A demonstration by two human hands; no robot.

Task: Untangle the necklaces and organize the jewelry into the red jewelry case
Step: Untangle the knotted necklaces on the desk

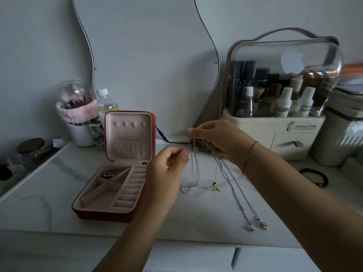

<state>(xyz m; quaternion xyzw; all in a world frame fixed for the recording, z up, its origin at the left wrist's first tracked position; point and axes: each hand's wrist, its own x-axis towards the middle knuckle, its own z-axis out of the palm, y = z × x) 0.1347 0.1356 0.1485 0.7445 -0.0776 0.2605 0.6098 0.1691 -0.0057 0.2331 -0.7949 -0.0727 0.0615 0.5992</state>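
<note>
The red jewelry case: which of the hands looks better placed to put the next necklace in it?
Left, probably. The left hand is right beside the open red jewelry case, its fingers pinching one chain. The right hand pinches the necklaces up high, farther from it.

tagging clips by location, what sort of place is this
Most likely a home dressing table: a wavy-edged mirror against the wall, a clear-lidded cosmetics organizer full of bottles, and a domed makeup brush holder.

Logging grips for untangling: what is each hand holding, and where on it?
The right hand pinches a thin necklace chain at its top, just above the pink pendant. Whether the left hand holds anything cannot be told.
</note>
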